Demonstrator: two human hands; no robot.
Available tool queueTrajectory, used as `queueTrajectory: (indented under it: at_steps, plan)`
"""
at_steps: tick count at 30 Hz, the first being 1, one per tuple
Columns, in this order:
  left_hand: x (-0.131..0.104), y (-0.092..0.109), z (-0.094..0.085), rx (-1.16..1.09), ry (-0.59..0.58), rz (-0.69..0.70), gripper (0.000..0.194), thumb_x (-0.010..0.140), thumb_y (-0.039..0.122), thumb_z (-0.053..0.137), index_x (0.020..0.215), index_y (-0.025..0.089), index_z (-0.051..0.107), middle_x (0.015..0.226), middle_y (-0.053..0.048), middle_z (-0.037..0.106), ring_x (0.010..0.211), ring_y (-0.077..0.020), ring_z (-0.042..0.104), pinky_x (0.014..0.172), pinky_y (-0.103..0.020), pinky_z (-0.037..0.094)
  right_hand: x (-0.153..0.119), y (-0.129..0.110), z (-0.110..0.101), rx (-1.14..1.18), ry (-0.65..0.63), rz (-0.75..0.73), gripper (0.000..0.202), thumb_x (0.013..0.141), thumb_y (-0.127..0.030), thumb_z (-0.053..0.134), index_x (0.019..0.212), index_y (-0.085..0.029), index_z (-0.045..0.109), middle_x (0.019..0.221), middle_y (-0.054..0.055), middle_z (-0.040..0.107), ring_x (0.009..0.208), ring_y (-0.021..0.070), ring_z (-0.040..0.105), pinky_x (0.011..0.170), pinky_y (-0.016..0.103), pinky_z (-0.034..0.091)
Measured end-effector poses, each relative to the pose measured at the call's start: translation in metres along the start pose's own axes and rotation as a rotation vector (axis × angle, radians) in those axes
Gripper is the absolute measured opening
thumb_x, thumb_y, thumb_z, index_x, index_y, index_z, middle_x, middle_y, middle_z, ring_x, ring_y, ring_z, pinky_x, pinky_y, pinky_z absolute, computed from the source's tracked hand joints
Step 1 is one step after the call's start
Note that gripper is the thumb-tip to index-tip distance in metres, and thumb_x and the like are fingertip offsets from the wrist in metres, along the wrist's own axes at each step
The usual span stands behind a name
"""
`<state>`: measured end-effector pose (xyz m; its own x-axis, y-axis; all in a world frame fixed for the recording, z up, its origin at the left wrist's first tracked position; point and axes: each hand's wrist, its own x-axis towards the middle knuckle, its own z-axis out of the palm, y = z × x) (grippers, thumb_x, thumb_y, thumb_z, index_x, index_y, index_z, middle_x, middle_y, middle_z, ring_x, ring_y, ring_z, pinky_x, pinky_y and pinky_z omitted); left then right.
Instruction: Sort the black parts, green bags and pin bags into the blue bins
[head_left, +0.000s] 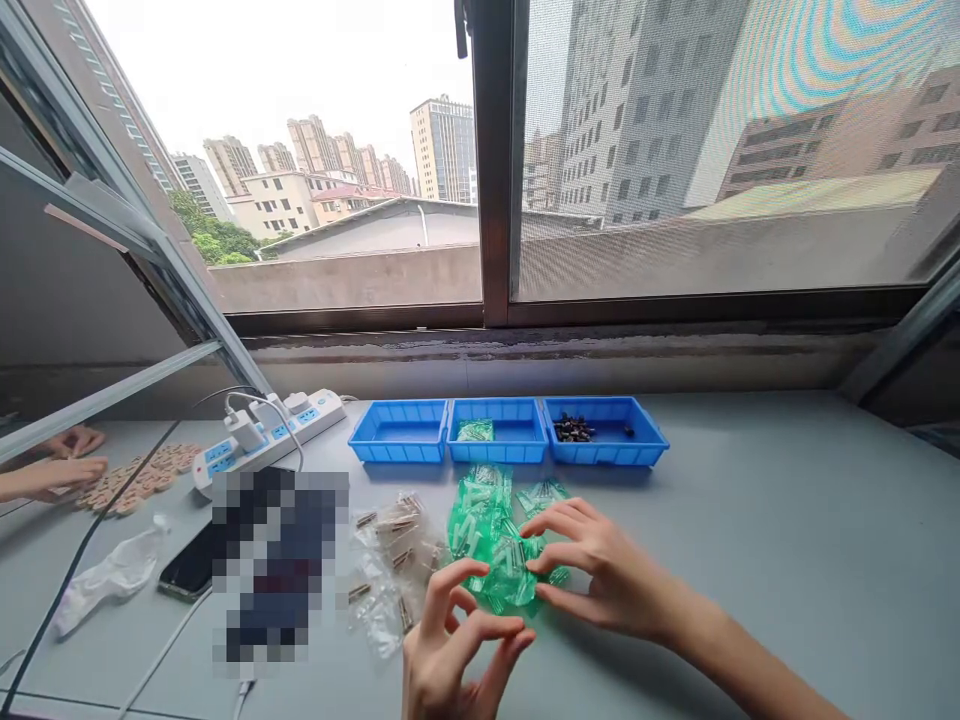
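Several green plastic packets with small pieces inside lie in a pile on the table. My right hand reaches in from the right, its thumb and curled fingertips closed at the edge of a green packet on the near side of the pile. Just in front of that packet, my left hand has thumb and a finger pressed together, its index finger raised; anything between the tips is too small to make out. Beside the left hand are clear bags and loose metal pins.
Three blue trays stand behind the pile: a left tray, a middle tray holding a green packet and a right tray with dark parts. Leftward are a power strip, phone, cables and another person's hands at beige pieces.
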<state>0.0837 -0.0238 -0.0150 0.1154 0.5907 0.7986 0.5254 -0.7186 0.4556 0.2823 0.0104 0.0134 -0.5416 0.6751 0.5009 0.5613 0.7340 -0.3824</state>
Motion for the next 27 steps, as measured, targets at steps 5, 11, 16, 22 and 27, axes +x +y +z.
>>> queueTrajectory:
  at_steps: [5, 11, 16, 22, 27]
  plan:
    - [0.001, 0.002, -0.001, -0.016, -0.016, -0.007, 0.024, 0.091, 0.032, 0.055, 0.072, 0.022, 0.065, 0.102, -0.007, 0.054, 0.059, -0.0084, 0.053, 0.043, -0.022, 0.039, 0.001, 0.003, 0.001, -0.012, 0.043, -0.029, 0.005, 0.085, -0.021, 0.063, 0.08, -0.021, 0.066, 0.095, 0.005, 0.07, 0.083, 0.0185, 0.064, 0.075, 0.034, 0.048]
    - [0.002, 0.003, 0.001, -0.02, 0.012, -0.038, 0.021, 0.094, 0.022, 0.051, 0.081, 0.023, 0.067, 0.098, -0.006, 0.056, 0.058, -0.0072, 0.053, 0.041, -0.02, 0.035, 0.003, -0.002, -0.008, 0.094, 0.18, 0.077, 0.015, 0.09, -0.026, 0.055, 0.08, -0.022, 0.064, 0.099, 0.008, 0.07, 0.09, 0.0199, 0.066, 0.078, 0.034, 0.051]
    - [0.004, 0.005, 0.001, -0.02, 0.006, -0.053, 0.022, 0.093, 0.027, 0.053, 0.077, 0.022, 0.067, 0.099, -0.007, 0.056, 0.058, -0.0084, 0.053, 0.043, -0.023, 0.037, 0.004, -0.007, -0.008, 0.333, 0.281, 0.39, 0.025, 0.092, -0.04, 0.048, 0.083, -0.021, 0.061, 0.085, 0.006, 0.072, 0.074, 0.0191, 0.068, 0.065, 0.029, 0.055]
    - [0.005, 0.008, -0.004, 0.003, -0.035, -0.085, 0.028, 0.094, 0.029, 0.05, 0.071, 0.021, 0.065, 0.101, -0.008, 0.056, 0.06, -0.0097, 0.054, 0.045, -0.023, 0.037, 0.006, -0.009, -0.004, 0.645, 0.361, 0.711, 0.04, 0.083, -0.06, 0.054, 0.079, -0.02, 0.058, 0.06, -0.001, 0.059, 0.047, 0.0139, 0.06, 0.043, 0.024, 0.046]
    - [0.005, 0.008, -0.006, 0.054, -0.082, -0.125, 0.034, 0.094, 0.035, 0.049, 0.067, 0.021, 0.064, 0.101, -0.008, 0.057, 0.062, -0.0113, 0.054, 0.049, -0.024, 0.041, 0.01, -0.016, -0.004, 0.83, 0.317, 0.792, 0.047, 0.072, -0.065, 0.063, 0.073, -0.018, 0.062, 0.052, -0.005, 0.046, 0.043, 0.0088, 0.045, 0.038, 0.022, 0.045]
